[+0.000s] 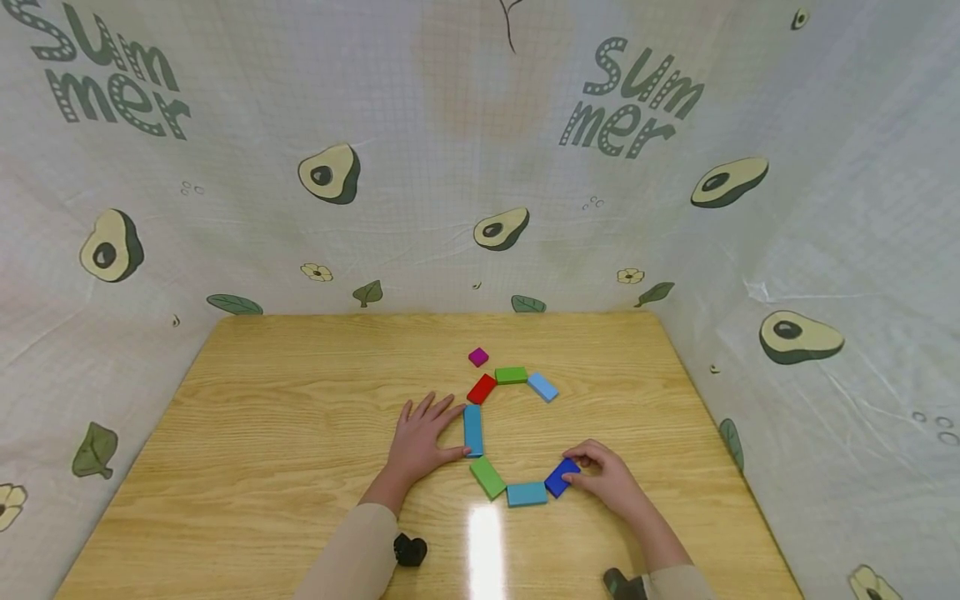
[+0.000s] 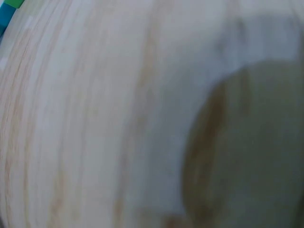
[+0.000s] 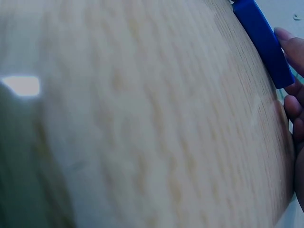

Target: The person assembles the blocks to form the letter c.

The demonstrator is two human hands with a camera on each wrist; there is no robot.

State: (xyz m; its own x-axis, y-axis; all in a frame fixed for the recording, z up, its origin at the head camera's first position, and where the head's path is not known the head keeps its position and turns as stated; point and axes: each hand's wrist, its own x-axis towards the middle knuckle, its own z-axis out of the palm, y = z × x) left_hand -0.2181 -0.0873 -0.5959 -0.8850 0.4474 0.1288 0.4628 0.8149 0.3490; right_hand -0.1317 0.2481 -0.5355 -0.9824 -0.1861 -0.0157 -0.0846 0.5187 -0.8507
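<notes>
My right hand point(image 1: 611, 477) pinches a dark blue block point(image 1: 561, 477) between thumb and fingers; in the right wrist view the fingers lie along one end of this blue block point(image 3: 263, 42). The block's other end meets a flat teal block point(image 1: 527, 494). My left hand point(image 1: 420, 437) rests on the wood with fingers spread, its index fingertip and thumb tip touching an upright-running teal block point(image 1: 473, 431) near both ends. Between the two teal blocks lies a light green block point(image 1: 488, 477). The left wrist view shows mostly tabletop and a blurred sleeve.
Above the teal block, a red block point(image 1: 482, 389), a green block point(image 1: 512, 376) and a light blue block point(image 1: 543, 387) continue the curve. A small magenta block point(image 1: 478, 357) lies apart behind them. Printed sheeting point(image 1: 420, 275) surrounds the wooden table point(image 1: 300, 375).
</notes>
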